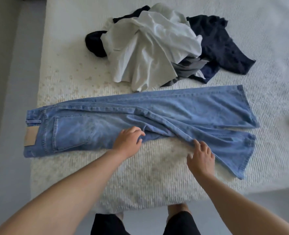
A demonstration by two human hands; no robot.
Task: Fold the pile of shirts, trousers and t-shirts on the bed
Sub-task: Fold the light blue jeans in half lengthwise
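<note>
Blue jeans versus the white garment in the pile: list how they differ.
The blue jeans lie spread lengthwise near the bed's front edge; the white garment sits crumpled atop the pile farther back. Both hands, left hand and right hand, touch the jeans, not the white garment. Both rest on the bed.

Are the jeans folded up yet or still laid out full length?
Laid out full length. The jeans run across the bed, legs roughly overlapped but splayed at the hems, with no crosswise fold.

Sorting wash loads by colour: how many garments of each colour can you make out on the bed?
Light-blue denim jeans: 1
White cotton tops: at least 1
Navy/black garments: at least 2
Grey garment: 1
Total: at least 5; the pile hides more.
</note>
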